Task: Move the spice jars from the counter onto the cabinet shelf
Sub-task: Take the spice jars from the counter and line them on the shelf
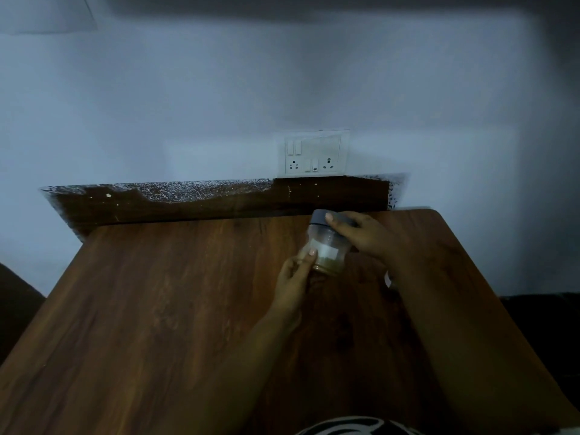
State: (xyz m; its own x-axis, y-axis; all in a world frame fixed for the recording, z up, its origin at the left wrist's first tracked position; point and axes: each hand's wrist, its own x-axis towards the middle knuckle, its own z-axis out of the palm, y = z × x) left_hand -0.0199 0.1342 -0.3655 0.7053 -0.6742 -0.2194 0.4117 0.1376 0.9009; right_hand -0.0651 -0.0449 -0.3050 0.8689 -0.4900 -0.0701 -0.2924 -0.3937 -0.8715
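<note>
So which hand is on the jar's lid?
The right hand, gripping the grey lid. The left hand holds the jar lower down, near its base.

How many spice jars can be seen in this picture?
1. The spice jar is held between the left hand and right hand, over the wooden counter.
</note>
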